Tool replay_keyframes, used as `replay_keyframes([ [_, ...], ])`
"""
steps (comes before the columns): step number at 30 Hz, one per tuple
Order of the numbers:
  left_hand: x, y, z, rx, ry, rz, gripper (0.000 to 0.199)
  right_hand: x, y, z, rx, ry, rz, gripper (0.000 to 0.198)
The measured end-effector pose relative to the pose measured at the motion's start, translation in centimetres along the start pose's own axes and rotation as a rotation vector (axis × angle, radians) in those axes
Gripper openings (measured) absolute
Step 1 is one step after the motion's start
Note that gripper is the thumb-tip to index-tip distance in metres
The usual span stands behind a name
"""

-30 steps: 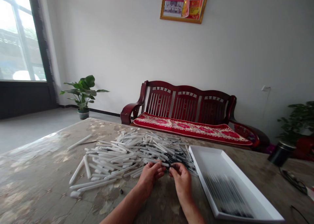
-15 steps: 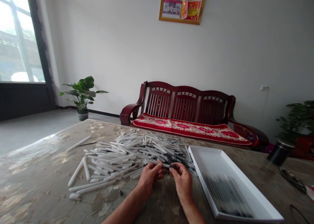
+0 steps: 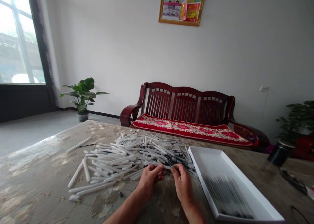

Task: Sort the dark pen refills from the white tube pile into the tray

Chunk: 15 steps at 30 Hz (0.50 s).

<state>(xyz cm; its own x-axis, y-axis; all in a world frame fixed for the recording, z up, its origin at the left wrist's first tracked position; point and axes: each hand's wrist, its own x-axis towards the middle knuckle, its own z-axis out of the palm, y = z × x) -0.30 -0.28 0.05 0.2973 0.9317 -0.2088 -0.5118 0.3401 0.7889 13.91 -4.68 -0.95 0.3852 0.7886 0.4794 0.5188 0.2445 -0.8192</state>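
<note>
My left hand [image 3: 150, 179] is closed round a slim white pen barrel [image 3: 166, 167], pinching it between thumb and fingers. At the barrel's right end, my right hand [image 3: 182, 181] pinches with thumb and forefinger; its fingertips cover that end. Just beyond both hands spreads a loose pile of white pen parts [image 3: 122, 152], with dark pieces mixed in on its right side. On the table left of my left forearm lies a small black piece [image 3: 120, 194]. To the right of my right hand, a shallow white box [image 3: 211, 157] holds a row of pens [image 3: 228, 196], side by side and blurred.
The patterned tabletop [image 3: 36, 184] carries everything. A black container [image 3: 281, 152] and a dark cable [image 3: 291, 180] are at the right. Past the table's far edge stands a red wooden bench [image 3: 186, 106], with a potted plant [image 3: 84, 93] on the floor to its left.
My right fingertips have shifted slightly right and down at the barrel's end. The left hand keeps its grip, and the pile and box look unchanged.
</note>
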Motion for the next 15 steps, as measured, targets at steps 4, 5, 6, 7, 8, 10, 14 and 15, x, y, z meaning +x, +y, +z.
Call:
replay_keyframes([
  [4,-0.1,-0.1,0.0,0.015,-0.029,0.018,0.043,-0.1,-0.3,-0.1,-0.121,0.002,-0.045,0.033],
  [5,-0.1,-0.1,0.0,0.022,-0.035,0.022,0.043,-0.1,-0.4,-0.1,-0.139,0.000,-0.043,0.033],
  [6,-0.1,-0.1,0.0,0.030,-0.039,0.027,0.042,-0.1,-0.4,-0.1,-0.154,-0.001,-0.038,0.033],
  [7,-0.1,-0.2,0.0,0.037,-0.039,0.034,0.043,-0.1,-0.5,-0.1,-0.166,-0.003,-0.033,0.034],
  [8,-0.1,-0.2,0.1,0.041,-0.035,0.040,0.043,-0.1,-0.6,-0.1,-0.173,-0.005,-0.028,0.034],
  [10,-0.1,-0.2,0.2,0.040,-0.020,0.049,0.045,-0.2,-0.8,-0.2,-0.167,-0.013,-0.012,0.034],
  [14,-0.1,-0.1,0.3,0.025,0.000,0.057,0.047,-0.2,-1.2,-0.2,-0.082,-0.029,0.060,0.038],
  [15,-0.1,-0.1,0.3,0.025,-0.001,0.058,0.047,-0.1,-1.2,-0.2,-0.062,-0.026,0.081,0.039],
])
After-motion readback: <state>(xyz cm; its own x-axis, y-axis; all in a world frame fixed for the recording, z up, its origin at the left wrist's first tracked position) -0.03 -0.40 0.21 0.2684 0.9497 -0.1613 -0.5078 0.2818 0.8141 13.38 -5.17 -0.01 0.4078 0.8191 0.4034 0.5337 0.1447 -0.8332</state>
